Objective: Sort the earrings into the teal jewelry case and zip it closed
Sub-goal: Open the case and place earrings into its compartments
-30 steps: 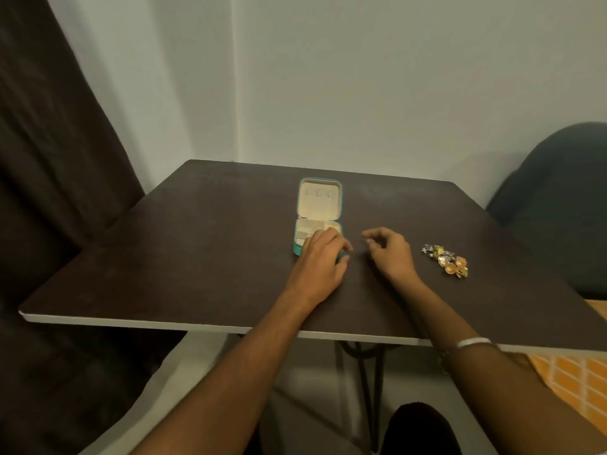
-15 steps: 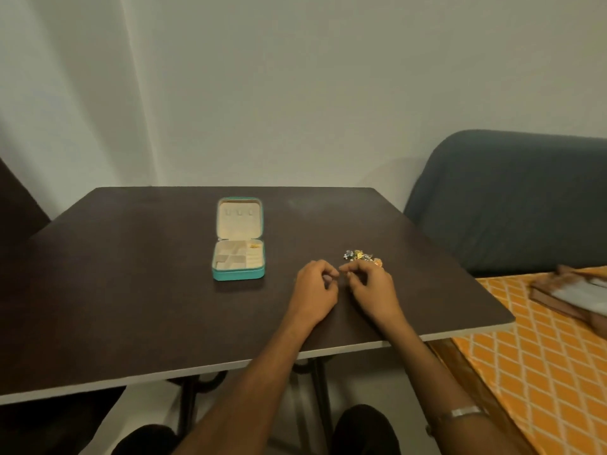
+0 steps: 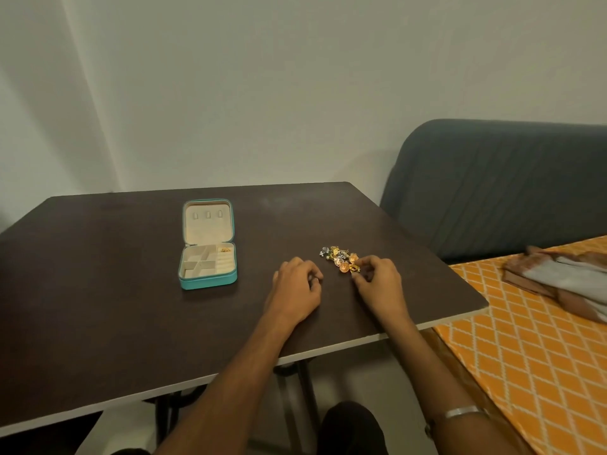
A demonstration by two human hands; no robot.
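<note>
Right hand (image 3: 377, 282) grip pinches earring (image 3: 354, 268) | left hand (image 3: 297, 289) loosely curled, fingertips hidden

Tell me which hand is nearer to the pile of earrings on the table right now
Right. The right hand has its fingertips at the near end of the pile of earrings; the left hand rests on the table apart from it.

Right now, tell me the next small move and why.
Probably lift the gold earring pinched by the right hand and carry it left to the open teal jewelry case: the pile of earrings remains on the table, compartments mostly empty.
</note>
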